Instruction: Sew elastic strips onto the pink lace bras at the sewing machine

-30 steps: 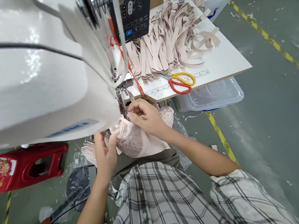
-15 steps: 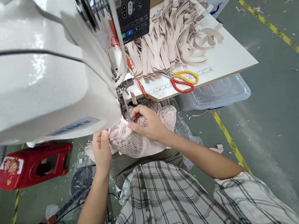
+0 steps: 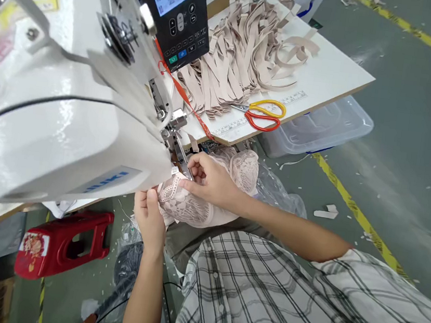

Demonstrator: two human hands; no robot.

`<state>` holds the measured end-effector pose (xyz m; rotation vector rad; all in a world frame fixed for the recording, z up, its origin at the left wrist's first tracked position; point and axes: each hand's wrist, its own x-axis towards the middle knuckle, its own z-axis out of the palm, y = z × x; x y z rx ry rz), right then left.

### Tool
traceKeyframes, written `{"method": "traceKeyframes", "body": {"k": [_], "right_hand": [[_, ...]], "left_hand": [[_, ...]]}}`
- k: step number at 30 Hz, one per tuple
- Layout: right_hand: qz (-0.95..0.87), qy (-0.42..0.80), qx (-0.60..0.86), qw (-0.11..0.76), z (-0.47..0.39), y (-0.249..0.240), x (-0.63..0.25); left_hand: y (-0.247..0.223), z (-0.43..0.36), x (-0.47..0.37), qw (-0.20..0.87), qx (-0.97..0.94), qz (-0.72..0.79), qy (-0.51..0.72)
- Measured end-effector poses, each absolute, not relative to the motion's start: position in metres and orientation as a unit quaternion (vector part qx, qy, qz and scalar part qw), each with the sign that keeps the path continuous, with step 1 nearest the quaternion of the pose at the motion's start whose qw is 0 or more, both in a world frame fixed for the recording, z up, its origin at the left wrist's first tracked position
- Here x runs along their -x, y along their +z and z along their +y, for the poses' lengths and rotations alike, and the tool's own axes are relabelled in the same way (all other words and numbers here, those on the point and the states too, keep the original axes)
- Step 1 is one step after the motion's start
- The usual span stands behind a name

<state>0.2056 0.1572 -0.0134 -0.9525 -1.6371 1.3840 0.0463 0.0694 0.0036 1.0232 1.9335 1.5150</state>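
Note:
A pale pink lace bra (image 3: 189,209) lies across my lap, its near edge raised to the front of a white sewing machine (image 3: 56,147). My left hand (image 3: 150,213) pinches the bra's left edge just under the machine head. Thumb and fingers of my right hand (image 3: 211,179) are closed on the lace beside the narrow metal arm below the needle area. One bra cup (image 3: 245,169) shows beyond my right wrist. The machine head hides the needle and part of the bra's edge.
A heap of beige fabric strips (image 3: 240,54) and scissors with yellow and red handles (image 3: 264,115) lie on the white table (image 3: 340,74). A control panel (image 3: 174,15) stands behind. Below are a lidded clear plastic box (image 3: 322,127) and a red stool (image 3: 64,242).
The camera view has shifted, showing more of the machine and panel. Both hands keep hold of the bra in nearly the same place beside the machine.

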Motion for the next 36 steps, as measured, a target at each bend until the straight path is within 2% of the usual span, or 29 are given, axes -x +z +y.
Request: {"method": "traceKeyframes", "body": {"k": [4, 7, 12, 19, 29, 32, 36], "right_hand": [[-0.597, 0.607, 0.359, 0.383, 0.155, -0.014, -0.213], [-0.604, 0.645, 0.328, 0.333, 0.155, -0.017, -0.232], [-0.612, 0.704, 0.264, 0.245, 0.151, -0.023, -0.269], [-0.583, 0.741, 0.245, 0.226, 0.143, -0.016, -0.289], [-0.576, 0.755, 0.238, 0.204, 0.129, -0.008, -0.286], [-0.642, 0.693, 0.252, 0.211, 0.123, -0.005, -0.284], [-0.779, 0.462, 0.327, 0.272, 0.112, -0.004, -0.282]], "left_hand": [[0.011, 0.059, -0.056, 0.162, -0.436, 0.729, 0.502], [0.014, 0.045, -0.069, 0.159, -0.489, 0.712, 0.477], [0.011, 0.033, -0.087, 0.285, -0.489, 0.676, 0.472], [0.01, 0.04, -0.088, 0.448, -0.425, 0.656, 0.434], [0.012, 0.047, -0.096, 0.597, -0.378, 0.552, 0.444], [0.02, 0.046, -0.099, 0.613, -0.339, 0.527, 0.481], [0.037, 0.034, -0.097, 0.575, -0.312, 0.497, 0.57]]}}
